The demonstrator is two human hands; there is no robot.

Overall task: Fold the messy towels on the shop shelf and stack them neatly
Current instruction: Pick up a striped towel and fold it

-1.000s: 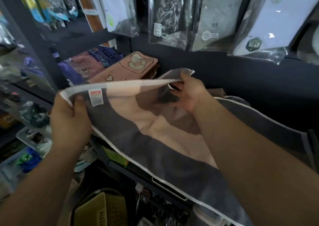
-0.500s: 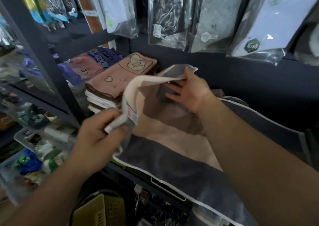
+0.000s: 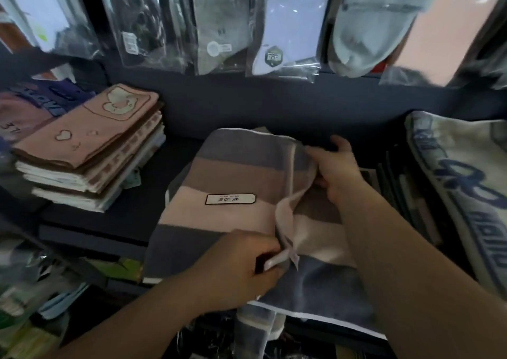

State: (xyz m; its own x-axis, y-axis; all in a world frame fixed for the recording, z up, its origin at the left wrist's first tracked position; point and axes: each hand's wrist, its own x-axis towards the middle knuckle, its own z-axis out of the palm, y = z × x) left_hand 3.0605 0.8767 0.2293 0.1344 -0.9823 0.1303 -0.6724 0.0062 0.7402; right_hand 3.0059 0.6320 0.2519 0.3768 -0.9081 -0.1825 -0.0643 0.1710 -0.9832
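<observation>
At the left end of the shelf [image 3: 109, 221] sits your finished stack of folded towels [image 3: 87, 150], a pink one on top, edges roughly squared. The striped towel [image 3: 219, 172] lies mid-shelf, its near part hanging over the front edge, with a loose flap standing up along its right side.

Your left hand [image 3: 236, 265] pinches the white hem of that flap at the front edge. Your right hand [image 3: 337, 172] has its fingers curled round the same flap's far end, near the back of the shelf. To fold this well, I'd say keep the hem taut between both hands, lay it down parallel to the stripes' ends, and match hem to hem before you let go. Then smooth outward so no ridge is trapped. Bring the overhanging part up last.

At the right end lies a cream towel [image 3: 461, 194] with blue lettering, slumped and unfolded.

Above the shelf hang clear plastic packets [image 3: 288, 23]. They seem to hold socks or small cloths in dark, grey, white and pale blue. The blur makes it hard to tell.
</observation>
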